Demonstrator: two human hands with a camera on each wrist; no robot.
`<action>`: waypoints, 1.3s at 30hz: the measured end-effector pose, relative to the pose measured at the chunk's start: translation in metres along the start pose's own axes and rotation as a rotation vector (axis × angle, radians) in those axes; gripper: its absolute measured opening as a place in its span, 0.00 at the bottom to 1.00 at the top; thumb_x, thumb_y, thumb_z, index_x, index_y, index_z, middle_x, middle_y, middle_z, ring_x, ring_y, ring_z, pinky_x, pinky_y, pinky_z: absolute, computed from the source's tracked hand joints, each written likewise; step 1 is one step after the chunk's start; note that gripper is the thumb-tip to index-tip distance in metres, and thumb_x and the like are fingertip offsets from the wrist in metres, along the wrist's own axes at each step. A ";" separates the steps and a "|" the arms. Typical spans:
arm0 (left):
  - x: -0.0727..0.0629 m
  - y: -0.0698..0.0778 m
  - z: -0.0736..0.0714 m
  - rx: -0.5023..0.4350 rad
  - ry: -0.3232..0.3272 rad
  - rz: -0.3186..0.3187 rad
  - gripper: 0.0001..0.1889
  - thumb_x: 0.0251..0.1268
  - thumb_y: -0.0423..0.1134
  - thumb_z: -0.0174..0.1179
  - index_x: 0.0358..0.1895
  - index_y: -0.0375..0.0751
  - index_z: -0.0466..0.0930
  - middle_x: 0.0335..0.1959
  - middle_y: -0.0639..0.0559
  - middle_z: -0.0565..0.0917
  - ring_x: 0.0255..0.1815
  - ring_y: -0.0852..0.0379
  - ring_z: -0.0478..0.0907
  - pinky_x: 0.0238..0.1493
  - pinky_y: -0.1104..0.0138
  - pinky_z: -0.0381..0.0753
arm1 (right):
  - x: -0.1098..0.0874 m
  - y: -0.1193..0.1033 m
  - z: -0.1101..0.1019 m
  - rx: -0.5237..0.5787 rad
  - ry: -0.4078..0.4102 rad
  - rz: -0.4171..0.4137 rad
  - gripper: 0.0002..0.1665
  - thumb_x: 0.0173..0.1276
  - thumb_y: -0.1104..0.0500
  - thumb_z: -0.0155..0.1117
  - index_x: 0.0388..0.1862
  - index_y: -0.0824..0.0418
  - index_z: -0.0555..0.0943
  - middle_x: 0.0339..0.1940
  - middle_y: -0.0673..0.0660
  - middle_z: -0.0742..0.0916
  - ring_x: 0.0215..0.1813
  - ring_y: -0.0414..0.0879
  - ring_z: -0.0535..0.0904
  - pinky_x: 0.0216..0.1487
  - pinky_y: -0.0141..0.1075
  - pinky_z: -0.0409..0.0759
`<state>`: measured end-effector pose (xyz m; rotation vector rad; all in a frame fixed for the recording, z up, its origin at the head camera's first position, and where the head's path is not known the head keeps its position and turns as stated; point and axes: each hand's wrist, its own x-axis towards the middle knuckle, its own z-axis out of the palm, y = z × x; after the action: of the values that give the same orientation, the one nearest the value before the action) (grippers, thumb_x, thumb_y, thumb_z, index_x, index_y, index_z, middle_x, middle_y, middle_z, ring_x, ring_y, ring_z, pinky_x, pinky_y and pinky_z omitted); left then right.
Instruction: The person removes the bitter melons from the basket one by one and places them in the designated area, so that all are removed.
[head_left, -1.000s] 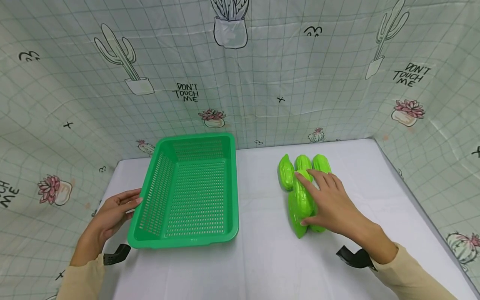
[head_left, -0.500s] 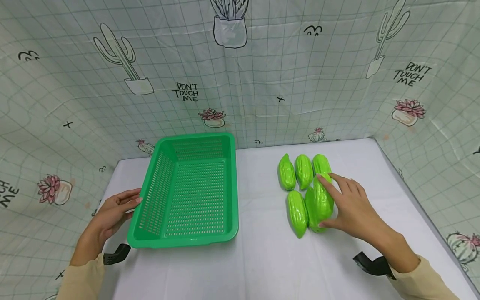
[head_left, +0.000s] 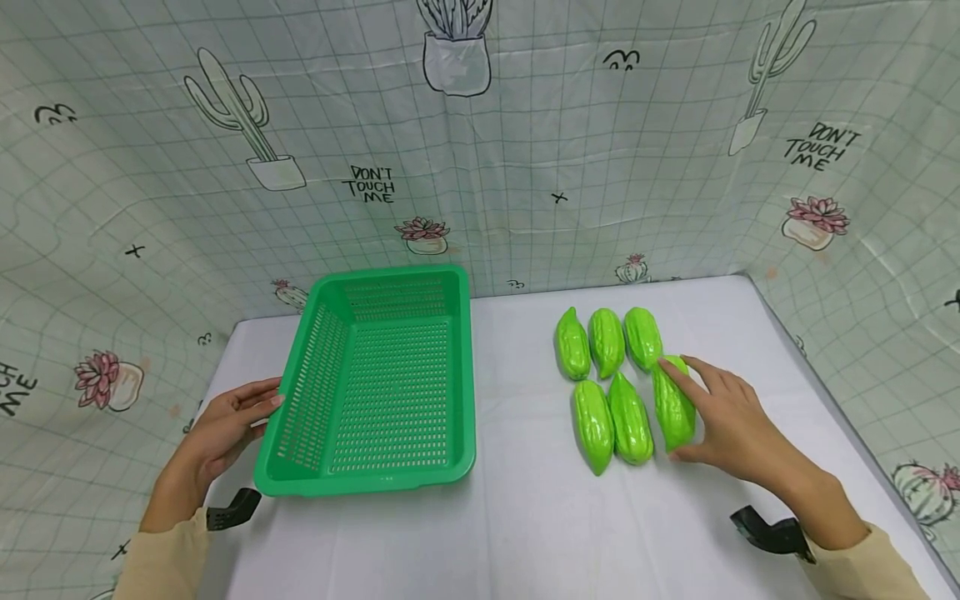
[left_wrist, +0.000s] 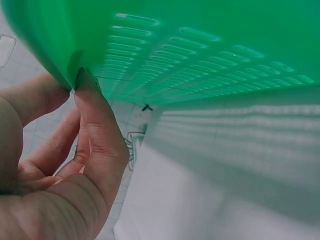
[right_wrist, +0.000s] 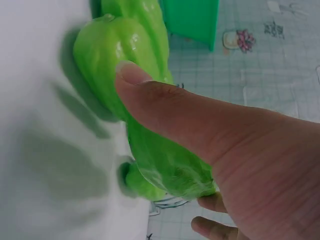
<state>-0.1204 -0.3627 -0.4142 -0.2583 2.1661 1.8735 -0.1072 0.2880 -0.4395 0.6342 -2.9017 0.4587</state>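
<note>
My right hand [head_left: 738, 429] holds a glossy, ribbed bitter gourd [head_left: 674, 404] between thumb and fingers, at the right end of the near row. In the right wrist view the thumb crosses in front of this gourd [right_wrist: 170, 160]. Beside it on the table lie two bitter gourds of the same row, one at the left [head_left: 594, 425] and one in the middle [head_left: 631, 419]. Thumb and index finger of my left hand [left_wrist: 75, 150] pinch the rim of a green slotted plastic basket [head_left: 463, 375]. The basket's inside shows only its bare slotted bottom.
Behind the near row lie three more bitter gourds, at left [head_left: 572, 344], middle [head_left: 607, 342] and right [head_left: 642, 337]. The white-covered table [head_left: 517, 533] meets a hanging grid-patterned cloth [head_left: 525, 150] with cactus drawings at the back and both sides.
My right hand has carried the held gourd rightward, from above the other gourds to the near row's right end. The gourds beneath have come into sight. The left hand and basket have stayed put.
</note>
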 end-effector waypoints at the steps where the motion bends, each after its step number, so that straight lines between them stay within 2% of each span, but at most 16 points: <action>1: 0.000 0.000 0.000 -0.001 0.000 0.000 0.12 0.81 0.37 0.61 0.61 0.53 0.78 0.44 0.68 0.86 0.43 0.67 0.85 0.45 0.71 0.84 | 0.000 0.001 0.001 0.002 -0.010 0.003 0.78 0.33 0.52 0.97 0.84 0.60 0.62 0.75 0.77 0.68 0.69 0.80 0.65 0.64 0.75 0.60; 11: 0.001 -0.001 0.000 0.015 0.012 -0.009 0.17 0.81 0.37 0.61 0.67 0.47 0.76 0.43 0.69 0.86 0.43 0.67 0.85 0.45 0.71 0.84 | -0.003 0.010 0.007 0.001 -0.072 0.000 0.75 0.33 0.51 0.97 0.80 0.63 0.65 0.75 0.75 0.69 0.69 0.80 0.66 0.64 0.76 0.63; 21: 0.000 0.000 0.001 -0.013 0.000 0.001 0.11 0.81 0.36 0.61 0.57 0.57 0.80 0.43 0.68 0.86 0.43 0.67 0.85 0.45 0.71 0.84 | -0.002 0.011 0.013 0.024 -0.127 0.000 0.75 0.33 0.50 0.96 0.81 0.63 0.65 0.77 0.75 0.67 0.71 0.80 0.66 0.65 0.76 0.64; 39: -0.001 0.001 0.000 -0.043 -0.012 0.006 0.12 0.81 0.34 0.60 0.50 0.63 0.82 0.43 0.67 0.87 0.42 0.67 0.85 0.44 0.71 0.84 | 0.001 0.011 0.021 0.038 -0.180 -0.010 0.74 0.36 0.52 0.96 0.81 0.66 0.65 0.79 0.75 0.65 0.71 0.80 0.66 0.67 0.75 0.66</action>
<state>-0.1196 -0.3627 -0.4134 -0.2493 2.1229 1.9218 -0.1137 0.2903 -0.4618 0.7319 -3.0632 0.4800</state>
